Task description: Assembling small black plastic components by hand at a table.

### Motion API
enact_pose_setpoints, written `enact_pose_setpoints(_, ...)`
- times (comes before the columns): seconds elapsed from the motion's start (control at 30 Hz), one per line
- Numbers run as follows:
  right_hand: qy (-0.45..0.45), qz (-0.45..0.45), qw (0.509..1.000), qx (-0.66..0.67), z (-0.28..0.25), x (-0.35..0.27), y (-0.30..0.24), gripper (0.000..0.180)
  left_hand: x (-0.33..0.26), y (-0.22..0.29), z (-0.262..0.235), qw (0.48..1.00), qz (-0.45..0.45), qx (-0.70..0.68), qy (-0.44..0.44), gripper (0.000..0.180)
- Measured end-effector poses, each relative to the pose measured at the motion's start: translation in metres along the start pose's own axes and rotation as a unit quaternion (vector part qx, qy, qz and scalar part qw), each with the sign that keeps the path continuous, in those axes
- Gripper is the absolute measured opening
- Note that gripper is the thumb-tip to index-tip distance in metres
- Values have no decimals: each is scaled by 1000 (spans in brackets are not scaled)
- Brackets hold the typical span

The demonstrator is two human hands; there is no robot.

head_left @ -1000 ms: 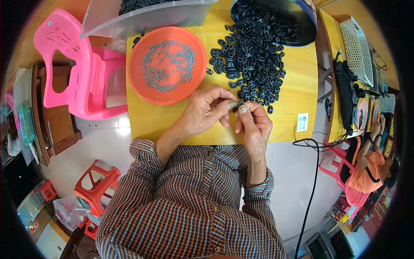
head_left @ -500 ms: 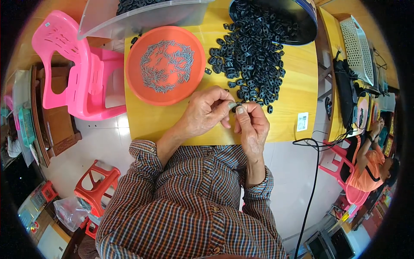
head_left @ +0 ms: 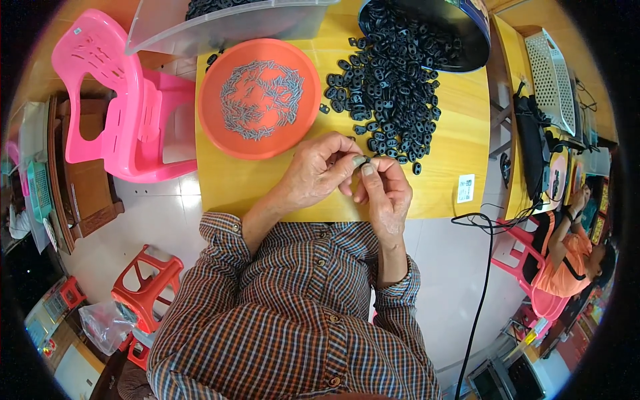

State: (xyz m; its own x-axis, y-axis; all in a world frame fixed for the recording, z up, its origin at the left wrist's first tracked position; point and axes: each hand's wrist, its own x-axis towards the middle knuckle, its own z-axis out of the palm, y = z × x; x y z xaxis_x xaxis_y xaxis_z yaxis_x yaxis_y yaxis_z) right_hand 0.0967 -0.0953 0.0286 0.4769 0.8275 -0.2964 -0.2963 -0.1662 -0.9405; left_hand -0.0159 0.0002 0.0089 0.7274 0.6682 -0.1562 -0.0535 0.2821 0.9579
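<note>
My left hand [head_left: 319, 175] and my right hand [head_left: 385, 195] meet over the table's near edge, thumbs and fingers closed together. Pinched between both sets of fingertips is a small black plastic piece [head_left: 365, 161], mostly hidden by them. Just beyond lies a heap of black two-hole plastic pieces [head_left: 393, 100], spilling from a tipped dark tub [head_left: 481, 40]. On the left, a round orange basin [head_left: 208, 110] holds many tiny grey rods [head_left: 291, 87], too small to tell whether springs or screws.
A translucent bin [head_left: 280, 30] with more black pieces stands at the far left of the yellow table [head_left: 460, 133]. A white label [head_left: 466, 189] lies near the right corner. Beside the table are a pink chair [head_left: 137, 113], a red stool [head_left: 148, 283] and a black cable [head_left: 485, 280]. Another person [head_left: 567, 263] sits at right.
My right hand has shifted slightly left, closer to my left hand. Both still pinch the small black piece. The whole view has moved a little.
</note>
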Motion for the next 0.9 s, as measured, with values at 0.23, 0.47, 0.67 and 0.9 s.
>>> enact_pose_setpoints(0.23,-1,29,1000,11,-9,-1,5,8,-1,-2,2,1000,12,-2,-15,10)
enact_pose_setpoints(0.47,30,63,997,45,-16,0,3,10,-4,-5,-1,999,-20,-31,-30,15)
enact_pose_setpoints(0.67,31,60,996,66,-18,0,5,12,-9,0,-3,1000,-1,-4,-11,13)
enact_pose_setpoints(0.9,48,32,998,35,-27,1,1,12,-14,11,-20,967,87,210,116,12)
